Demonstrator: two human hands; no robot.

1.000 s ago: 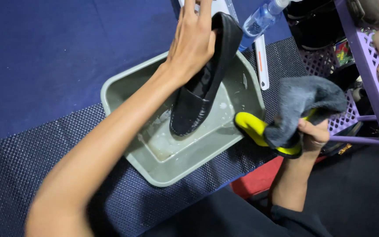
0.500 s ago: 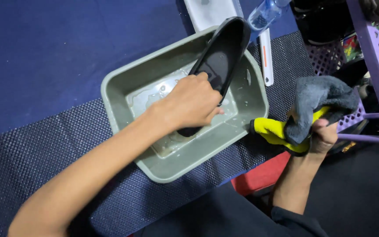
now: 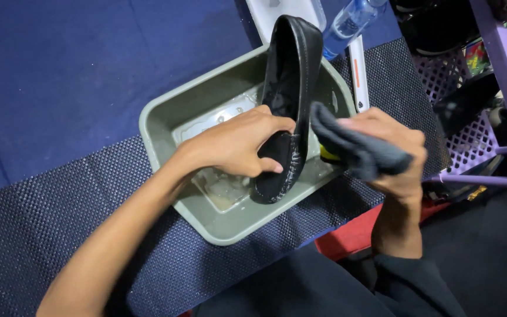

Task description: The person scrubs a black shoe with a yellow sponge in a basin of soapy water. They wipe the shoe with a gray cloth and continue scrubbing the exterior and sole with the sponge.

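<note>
Left hand point(image 3: 239, 144): closed around the black shoe point(image 3: 286, 111), steadying it on edge over the grey basin point(image 3: 165, 117).
Right hand point(image 3: 391, 149): at 3 o'clock, gripping a grey cloth point(image 3: 350, 147), perhaps also something yellow.

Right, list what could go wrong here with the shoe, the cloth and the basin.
The black shoe stands on its toe in the grey basin, steadied only by the left hand; it could slip and splash the shallow water. The right hand presses a grey cloth at its side, which might tip it toward the plastic bottle behind the rim.
</note>
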